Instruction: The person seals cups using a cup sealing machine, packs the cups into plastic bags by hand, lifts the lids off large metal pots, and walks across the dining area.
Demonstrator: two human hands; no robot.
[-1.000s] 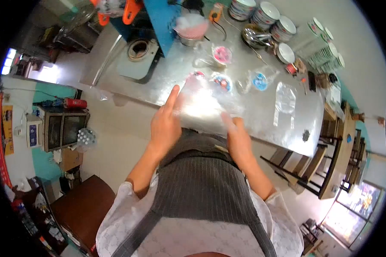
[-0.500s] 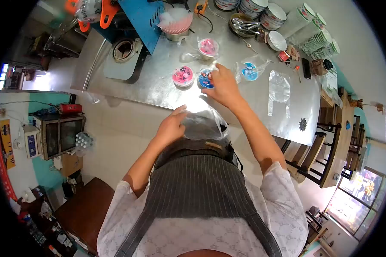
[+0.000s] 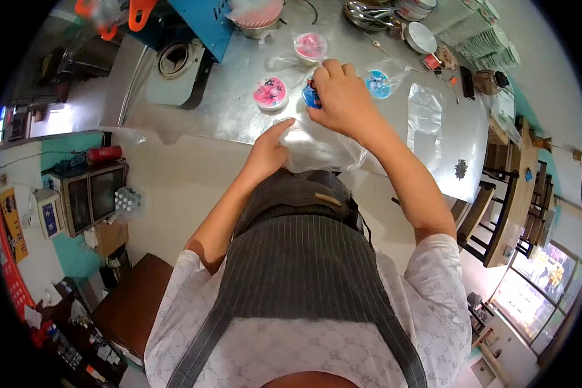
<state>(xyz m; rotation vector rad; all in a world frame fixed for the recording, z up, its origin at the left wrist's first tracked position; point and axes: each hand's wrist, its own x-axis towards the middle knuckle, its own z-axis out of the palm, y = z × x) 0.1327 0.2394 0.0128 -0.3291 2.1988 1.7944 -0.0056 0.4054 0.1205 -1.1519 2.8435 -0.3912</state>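
My right hand grips a round cup with a blue printed lid, its fingers curled over the far side and covering much of it. Below it, at the table's near edge, a clear plastic bag hangs from my left hand, whose index finger points forward along the bag's rim. A cup with a pink printed lid stands left of the gripped one. Farther back is another pink-lidded cup in a clear bag. To the right, a blue-lidded cup also sits in clear plastic.
A flat clear bag lies on the metal table, with a small dark pile near the right corner. A blue-sided machine is at the left. Bowls, a pan of spoons and a phone stand farther back.
My right hand has closed further over the blue-lidded cup. My left hand has moved forward and right, bringing the bag up to the table edge. The view has shifted slightly.
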